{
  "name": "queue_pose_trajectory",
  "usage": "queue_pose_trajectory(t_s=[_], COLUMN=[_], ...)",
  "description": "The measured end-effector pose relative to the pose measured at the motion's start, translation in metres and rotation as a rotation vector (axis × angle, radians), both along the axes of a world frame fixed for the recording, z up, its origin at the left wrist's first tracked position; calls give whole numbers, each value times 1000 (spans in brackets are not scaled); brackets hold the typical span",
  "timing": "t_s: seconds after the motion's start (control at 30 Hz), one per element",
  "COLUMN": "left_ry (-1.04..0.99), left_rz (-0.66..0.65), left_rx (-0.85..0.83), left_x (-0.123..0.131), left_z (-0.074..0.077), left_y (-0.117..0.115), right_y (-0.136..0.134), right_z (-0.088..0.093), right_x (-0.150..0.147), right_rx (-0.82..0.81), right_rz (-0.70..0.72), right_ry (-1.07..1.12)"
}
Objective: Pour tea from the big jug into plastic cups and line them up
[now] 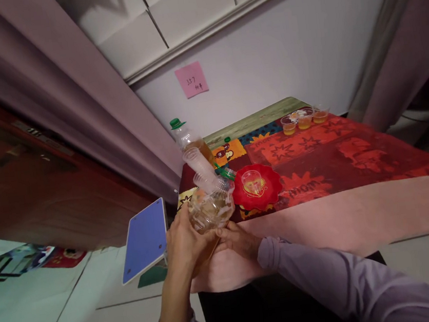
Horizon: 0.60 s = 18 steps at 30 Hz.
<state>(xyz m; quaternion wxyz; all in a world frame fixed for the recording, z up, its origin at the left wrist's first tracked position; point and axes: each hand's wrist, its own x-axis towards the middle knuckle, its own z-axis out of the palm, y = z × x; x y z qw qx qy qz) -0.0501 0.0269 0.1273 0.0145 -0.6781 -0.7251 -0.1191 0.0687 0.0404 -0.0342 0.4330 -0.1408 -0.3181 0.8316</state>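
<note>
Both of my hands are closed around a clear plastic bottle (214, 210) of amber liquid at the table's near left edge. My left hand (184, 239) wraps its left side, and my right hand (239, 238) grips it lower on the right. The bottle slants away from me. Just beyond it leans a stack of clear plastic cups (197, 163). To the right, a red scalloped plate (275, 187) carries a clear cup (252, 181). A green piece (224, 172) shows between the stack and the plate; whether it belongs to the held bottle, I cannot tell.
A second bottle (190, 138) with a green cap stands at the back left. A loose green cap (227, 139) lies near it. Three cups (304, 120) of amber liquid line the far edge of the red patterned tablecloth (314, 154). A blue board (146, 238) is left of the table.
</note>
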Motion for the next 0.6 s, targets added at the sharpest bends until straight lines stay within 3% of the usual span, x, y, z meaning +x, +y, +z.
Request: queue_pose_trajectory(t_s=[0.2,0.6], left_ry=[53,124], left_rz=[4,3], left_rx=[-178,-259], left_x=[17,31], left_z=[22,36], left_y=[6,15], right_y=[-1,1], right_z=[0,11], right_x=[-3,-1], right_rx=[-24,-66], right_rz=[6,39], right_ry=[56,158])
